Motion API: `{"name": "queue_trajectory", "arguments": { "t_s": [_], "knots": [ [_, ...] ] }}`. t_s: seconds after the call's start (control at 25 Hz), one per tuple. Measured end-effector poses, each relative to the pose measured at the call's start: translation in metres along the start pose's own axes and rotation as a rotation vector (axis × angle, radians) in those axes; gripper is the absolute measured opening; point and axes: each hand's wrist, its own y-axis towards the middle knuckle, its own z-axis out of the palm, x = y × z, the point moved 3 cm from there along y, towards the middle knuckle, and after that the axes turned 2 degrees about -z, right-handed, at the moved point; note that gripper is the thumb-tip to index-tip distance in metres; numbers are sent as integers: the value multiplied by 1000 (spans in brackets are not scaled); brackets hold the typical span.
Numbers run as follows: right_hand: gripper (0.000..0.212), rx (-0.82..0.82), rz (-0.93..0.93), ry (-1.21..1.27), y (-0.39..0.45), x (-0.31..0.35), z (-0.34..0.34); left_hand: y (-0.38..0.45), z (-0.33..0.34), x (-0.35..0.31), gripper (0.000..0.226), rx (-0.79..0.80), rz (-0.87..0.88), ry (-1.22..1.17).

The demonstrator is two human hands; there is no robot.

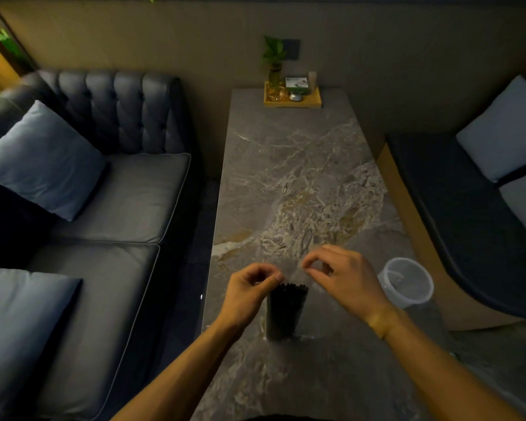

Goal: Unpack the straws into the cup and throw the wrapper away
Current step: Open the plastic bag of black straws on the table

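Straw bundle (287, 311) stands upright on tabletop (301, 177), 6 o'clock. Left hand (249, 294) and right hand (342, 276) each pinch the clear wrapper (292, 273) top, likely to pull it open. Empty cup (406, 282) waits at 4 o'clock, near right wrist.

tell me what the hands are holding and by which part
Both hands pinch the clear wrapper of the black straws at its open top edge: left hand on the left side, right hand on the right.
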Motion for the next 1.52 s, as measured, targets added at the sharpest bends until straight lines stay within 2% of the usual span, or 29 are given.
{"name": "queue_trajectory", "arguments": {
  "t_s": [0.12,0.24,0.32,0.48,0.6,0.68,0.84,0.96,1.08,1.28,1.4,1.52],
  "knots": [
    [20,69,122,75,7,0,-6,5,3,-15,8,-10,11,17],
    [33,75,266,167,8,1,-7,1,6,-29,24,-209,93,179],
    [25,28,353,235,8,2,-2,-7,13,-37,27,-292,151,181],
    [14,-39,472,350,6,4,7,-19,35,-46,15,-111,162,101],
    [14,-42,453,314,3,6,9,-18,38,-46,18,-118,29,-45],
    [15,-4,450,347,2,6,11,-16,38,-45,13,-78,11,-71],
    [14,132,552,789,-2,0,10,-12,30,-45,3,-26,52,-55],
    [7,99,623,869,-8,-9,2,-10,17,-44,8,-51,95,36],
    [7,-50,632,755,-13,-27,-15,-10,0,-45,9,-89,151,86],
    [13,-132,509,252,-13,-49,-37,-12,-7,-43,2,-122,214,180],
    [15,-111,376,55,-10,-42,-40,-13,1,-43,7,-101,228,220],
    [18,-124,147,-71,-7,-25,-40,-9,5,-43,13,-80,230,226]
  ]
}}
